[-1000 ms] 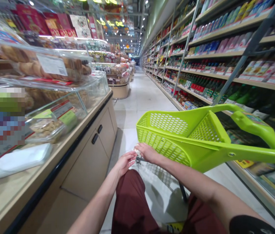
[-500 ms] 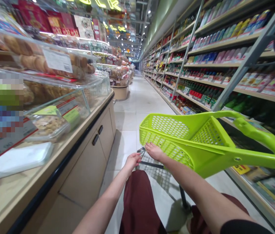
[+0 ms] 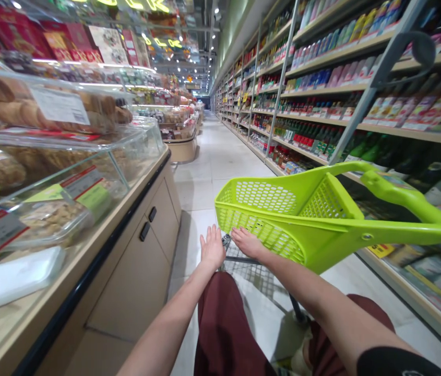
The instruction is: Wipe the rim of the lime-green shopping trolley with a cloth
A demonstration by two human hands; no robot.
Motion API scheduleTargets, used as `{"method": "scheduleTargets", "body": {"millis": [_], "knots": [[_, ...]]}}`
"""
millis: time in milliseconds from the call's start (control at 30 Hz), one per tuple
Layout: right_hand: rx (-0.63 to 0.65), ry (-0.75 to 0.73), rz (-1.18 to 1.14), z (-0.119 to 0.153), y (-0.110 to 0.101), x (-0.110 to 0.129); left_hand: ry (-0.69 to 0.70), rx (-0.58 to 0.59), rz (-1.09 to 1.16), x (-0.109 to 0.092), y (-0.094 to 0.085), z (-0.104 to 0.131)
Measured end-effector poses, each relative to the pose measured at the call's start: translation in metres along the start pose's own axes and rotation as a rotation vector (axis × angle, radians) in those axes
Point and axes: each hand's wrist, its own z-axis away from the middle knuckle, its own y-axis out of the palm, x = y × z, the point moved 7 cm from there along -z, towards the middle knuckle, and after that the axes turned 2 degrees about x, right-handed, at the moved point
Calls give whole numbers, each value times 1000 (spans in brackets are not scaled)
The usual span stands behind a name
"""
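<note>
A lime-green shopping cart with a perforated basket stands in front of me, its handle toward the right. My left hand is raised beside the cart's front end, fingers spread and nothing in it. Against the lower front of the basket lies my right hand, its fingers stretched out. Between the two hands a small metal fitting shows on the cart's dark lower frame. The exact contact of the right fingertips is hard to make out.
A wooden counter with clear cases of packaged baked goods runs along the left. Tall shelves of bottles and cans line the right. A pale tiled aisle stretches ahead. My knees are below.
My left hand has opened from a closed grip near the metal fitting and risen slightly. My right hand has stayed by the basket. The view has shifted a little to the right.
</note>
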Motion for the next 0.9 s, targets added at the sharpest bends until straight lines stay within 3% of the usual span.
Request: {"method": "scheduleTargets", "body": {"millis": [67, 200, 267, 433, 500, 600, 700, 767, 833, 900], "knots": [[-58, 7, 10, -1, -21, -4, 20, -13, -20, -7, 2, 1], [-173, 106, 53, -14, -70, -35, 19, -12, -15, -19, 0, 1], [-155, 104, 63, -12, -69, -41, 23, -15, -14, -23, -4, 2], [-55, 84, 43, 32, -18, -18, 45, 6, -35, -32, -5, 11], [-4, 92, 13, 47, -7, -8, 56, 20, -40, -37, -5, 14], [6, 89, -16, 51, -26, -10, 71, 26, -28, -47, -5, 16], [-69, 151, 3, 41, -69, -35, 89, 20, -12, -61, -9, 16], [-87, 187, 15, 39, -86, -51, 99, 27, -8, -69, -10, 18], [-57, 172, 9, 46, -83, -53, 113, 34, -13, -76, -11, 21], [1, 140, -6, 62, -64, -44, 133, 37, -26, -82, -11, 26]]}}
